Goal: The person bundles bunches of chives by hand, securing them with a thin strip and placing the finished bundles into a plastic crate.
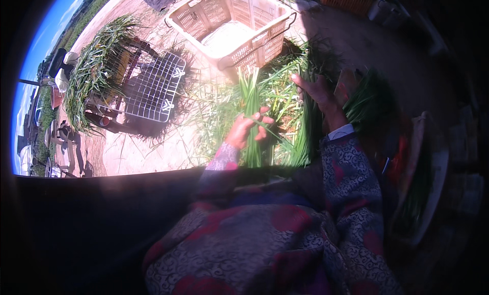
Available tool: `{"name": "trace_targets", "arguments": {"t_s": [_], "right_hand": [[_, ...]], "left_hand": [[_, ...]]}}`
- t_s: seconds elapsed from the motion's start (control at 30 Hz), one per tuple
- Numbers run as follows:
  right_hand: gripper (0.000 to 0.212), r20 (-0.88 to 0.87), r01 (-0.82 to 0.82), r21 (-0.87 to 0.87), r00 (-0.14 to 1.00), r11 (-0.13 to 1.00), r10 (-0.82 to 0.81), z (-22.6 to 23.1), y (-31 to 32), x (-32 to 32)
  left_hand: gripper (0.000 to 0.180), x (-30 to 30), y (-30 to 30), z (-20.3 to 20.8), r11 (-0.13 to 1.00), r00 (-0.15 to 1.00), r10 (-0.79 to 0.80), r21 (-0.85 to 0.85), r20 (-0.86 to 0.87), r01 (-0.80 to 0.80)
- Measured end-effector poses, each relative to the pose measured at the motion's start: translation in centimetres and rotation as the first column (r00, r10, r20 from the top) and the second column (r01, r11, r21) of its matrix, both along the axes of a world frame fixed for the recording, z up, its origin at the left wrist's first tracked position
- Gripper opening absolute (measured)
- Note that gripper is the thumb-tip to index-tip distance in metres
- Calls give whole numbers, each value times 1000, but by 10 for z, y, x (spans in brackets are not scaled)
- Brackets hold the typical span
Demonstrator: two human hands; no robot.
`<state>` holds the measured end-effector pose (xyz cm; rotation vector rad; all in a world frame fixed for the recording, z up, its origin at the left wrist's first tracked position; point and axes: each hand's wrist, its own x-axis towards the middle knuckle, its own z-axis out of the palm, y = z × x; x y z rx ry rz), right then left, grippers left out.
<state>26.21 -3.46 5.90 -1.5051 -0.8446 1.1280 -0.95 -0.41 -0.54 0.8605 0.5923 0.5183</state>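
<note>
My left hand (244, 129) is closed round a bunch of chives (249, 94), long thin green leaves whose pale ends point up, away from me. To its right, my right hand (320, 95) grips a second, darker green bunch (304, 129) in the shade, thumb towards the left; its other fingers are partly hidden. A few leaves stretch slantwise between the two bunches. Loose green and yellowed leaves (285, 101) lie heaped beneath and between my hands. Another dark green bundle (369, 101) is beside my right wrist.
A pale plastic crate (239, 58) stands just beyond my hands. At left is a cart with a wire rack (155, 86), with cut greens (99, 73) piled on it. An orange crate (346, 1) sits far right, and a pale tub (438, 180) holding greens is near my right side.
</note>
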Motion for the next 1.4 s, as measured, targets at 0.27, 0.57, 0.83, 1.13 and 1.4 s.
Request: {"name": "trace_targets", "arguments": {"t_s": [0.27,0.57,0.83,1.13,1.4], "right_hand": [[53,505,284,117,808,952,-303,-45,-19,114],[28,139,-239,5,962,971,236,1,-1,-27],[25,218,-374,19,907,927,362,-34,5,-20],[37,481,299,95,821,950,-306,-8,-17,9],[18,43,-355,167,935,920,353,-20,-6,-36]], "left_hand": [[51,-18,21,-22,982,972,116,-173,206,-81],[59,-5,-9,-7,954,977,-180,-220,118,202],[31,-7,-5,-10,973,975,206,-87,-82,-213],[27,-9,-5,-21,961,967,249,-110,-50,-253],[34,-4,-5,-35,879,967,88,-475,239,38]]}}
